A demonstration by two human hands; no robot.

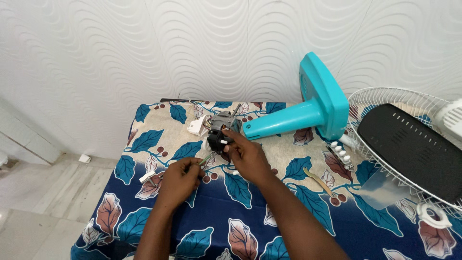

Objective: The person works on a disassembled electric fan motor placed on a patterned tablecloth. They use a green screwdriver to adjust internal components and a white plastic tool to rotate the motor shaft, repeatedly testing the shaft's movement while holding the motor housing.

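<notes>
Left hand (pixel 179 179) pinching thin screwdriver (pixel 207 158); right hand (pixel 248 156) gripping black part on fan motor (pixel 222 129).

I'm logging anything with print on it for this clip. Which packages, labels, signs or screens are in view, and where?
None show: no package, label, sign or screen on the leaf-print tablecloth, by the teal fan stand, the white fan grille, or in either hand.

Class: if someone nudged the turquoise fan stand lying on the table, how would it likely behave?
The turquoise fan stand looks like rigid plastic, so probably stiff. Its round column might roll slightly, but the wide flat base, tipped on edge, would likely stop it. It may slide little on the leaf-print tablecloth.
</notes>
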